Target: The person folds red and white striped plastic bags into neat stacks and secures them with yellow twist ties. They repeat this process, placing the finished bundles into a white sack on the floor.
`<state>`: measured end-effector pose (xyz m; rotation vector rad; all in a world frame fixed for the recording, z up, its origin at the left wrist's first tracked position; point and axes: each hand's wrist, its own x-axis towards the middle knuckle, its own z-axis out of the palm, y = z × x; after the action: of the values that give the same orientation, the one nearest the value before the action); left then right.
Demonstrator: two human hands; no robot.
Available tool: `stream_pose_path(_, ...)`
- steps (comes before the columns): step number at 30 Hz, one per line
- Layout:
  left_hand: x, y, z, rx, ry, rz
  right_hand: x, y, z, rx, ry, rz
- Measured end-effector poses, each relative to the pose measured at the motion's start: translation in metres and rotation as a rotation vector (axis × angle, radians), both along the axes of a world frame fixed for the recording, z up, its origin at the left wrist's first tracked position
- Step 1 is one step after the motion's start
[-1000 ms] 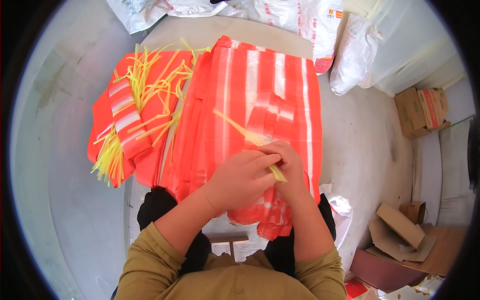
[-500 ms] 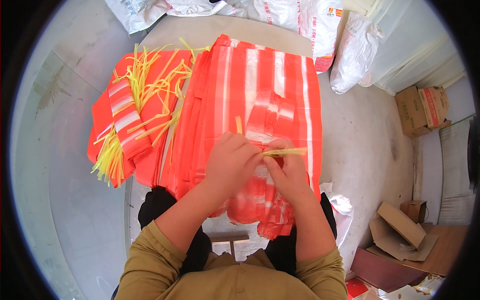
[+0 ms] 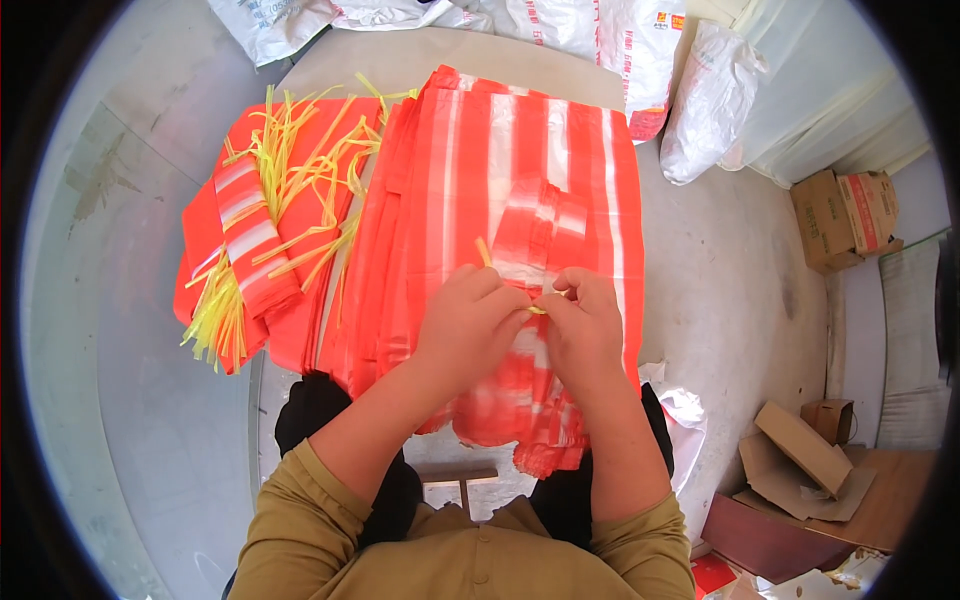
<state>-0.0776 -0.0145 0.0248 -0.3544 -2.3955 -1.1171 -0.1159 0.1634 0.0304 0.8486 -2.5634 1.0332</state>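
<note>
A stack of red-and-white striped plastic sheets [image 3: 440, 180] lies in front of me. On it is a narrow gathered bundle of the same striped plastic [image 3: 545, 225], pinched in at its middle beneath my fingers. My left hand [image 3: 473, 318] pinches a yellow plastic strip [image 3: 484, 252], whose loose end sticks up above the knuckles. Close beside it, my right hand [image 3: 583, 325] is closed with thumb and forefinger on the same strip. A short bit of yellow shows between the two hands; the rest of the strip is hidden by the fingers.
At the left, a folded striped roll [image 3: 255, 235] and many loose yellow strips [image 3: 285, 135] lie on red plastic [image 3: 205, 220]. White woven sacks [image 3: 712, 100] stand at the far side. Cardboard boxes [image 3: 845, 222] sit at the right, with an opened carton [image 3: 800, 465] nearer me.
The yellow end that pointed right past my right hand is now drawn in behind its fingers. My right fingers have curled over, and the hands stay close together.
</note>
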Motion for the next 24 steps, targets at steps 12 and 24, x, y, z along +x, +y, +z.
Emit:
stream_pose_path(12,-0.001,-0.001,-0.003,0.143,-0.079,0.002,-0.008,0.005,0.006,-0.033,-0.079,0.107)
stream_pose_path(24,-0.006,-0.018,-0.007,-0.003,-0.209,0.168,-0.009,0.023,0.005,0.098,0.025,-0.048)
